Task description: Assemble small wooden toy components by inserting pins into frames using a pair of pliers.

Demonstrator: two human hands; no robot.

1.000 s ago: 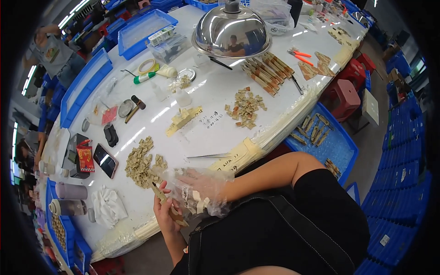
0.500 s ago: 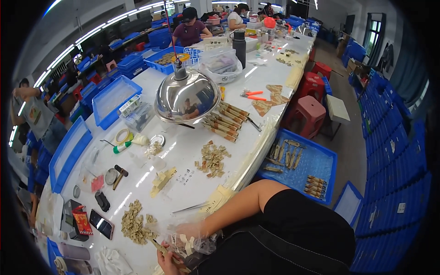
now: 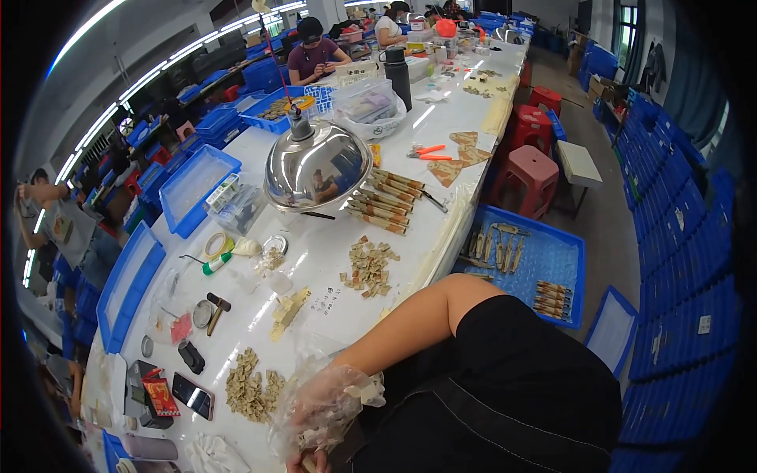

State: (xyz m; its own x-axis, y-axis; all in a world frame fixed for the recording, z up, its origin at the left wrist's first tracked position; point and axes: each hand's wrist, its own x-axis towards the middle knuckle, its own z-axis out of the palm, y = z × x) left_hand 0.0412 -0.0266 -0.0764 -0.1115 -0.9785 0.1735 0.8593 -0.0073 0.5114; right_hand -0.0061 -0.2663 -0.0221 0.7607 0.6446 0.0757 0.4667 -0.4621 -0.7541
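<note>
My right hand [image 3: 309, 404] is inside or behind a crumpled clear plastic bag [image 3: 347, 400], with my forearm reaching in from the right. Wrinkled plastic covers its fingers, so their grip is unclear. Pale scraps show in the bag. Just below, at the lower edge, my left hand [image 3: 314, 460] has its fingers curled closed; the bag and the picture's edge hide most of what they hold. A heap of small tan fabric-like pieces [image 3: 251, 388] lies on the white table left of the bag. Beside the heap rests a smartphone [image 3: 193, 396].
A shiny dome lamp [image 3: 315, 165] hangs over the table. Camouflage-patterned rolls [image 3: 388, 203], orange-handled pliers [image 3: 430, 150] and a second heap of pieces [image 3: 367, 268] lie farther off. A blue tray [image 3: 582, 276] and red stools [image 3: 527, 180] stand right. A co-worker [image 3: 310, 57] sits far back.
The bag and my right hand have swung left and over my left hand, hiding the slender tan-patterned piece it held. The camera view has shifted slightly.
</note>
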